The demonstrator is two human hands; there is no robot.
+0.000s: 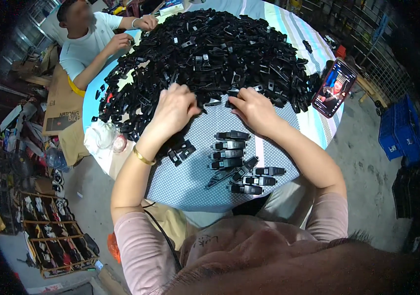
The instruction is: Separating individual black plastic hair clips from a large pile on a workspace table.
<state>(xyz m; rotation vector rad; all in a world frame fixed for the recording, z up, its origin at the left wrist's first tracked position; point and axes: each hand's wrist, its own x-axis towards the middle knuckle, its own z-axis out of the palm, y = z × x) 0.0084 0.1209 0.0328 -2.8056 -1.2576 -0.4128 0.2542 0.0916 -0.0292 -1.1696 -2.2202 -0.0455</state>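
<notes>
I have the left hand (175,105) at the near edge of a big pile (220,54) of black parts. Its fingers are bent and point down, and I cannot tell if they grip a part or just touch some. I have the right hand (253,108) a bit to the right, at the near edge of the pile too. Its thumb and fingers are bent close to a small dark bit, and I cannot tell if they pinch it. The two hands are apart, with a gap between them.

The pile takes up most of the far half of the round desk (170,189). Nearer, between the arms, some black clips (227,154) lie on the dotted cloth. Four of them lie in a stack of rows, and the others lie just nearer, two of them at a slant. A small bunch (181,152) of black parts sits to their left, by the left arm.

A phone (335,88) with its screen lit is on the right side. A white bag (99,137) is on the left. At the far left, another person (84,44) has both hands by the pile.
</notes>
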